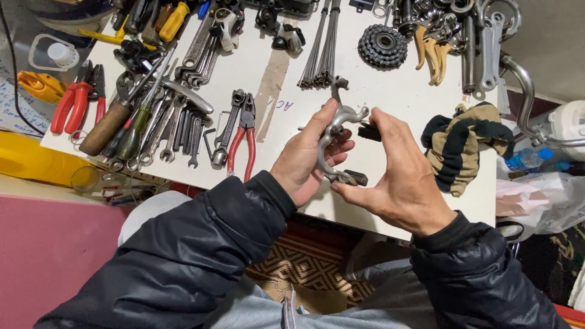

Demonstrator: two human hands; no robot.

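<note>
A white workbench (390,97) strewn with wrenches (177,128) and red-handled pliers (244,143). Above its near edge, the left hand (304,161) and right hand (402,176) both close their fingers around a silver bicycle brake caliper (338,131).

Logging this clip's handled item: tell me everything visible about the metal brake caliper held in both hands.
The brake caliper is dull silver metal, with two curved arms forming an arch and a dark brake pad at each arm's end. It looks worn and is detached from any bike. It is held above the white table, arch roughly upright. The left hand grips its left arm, thumb near the top; the right hand pinches the lower pad and touches the upper one.
</note>
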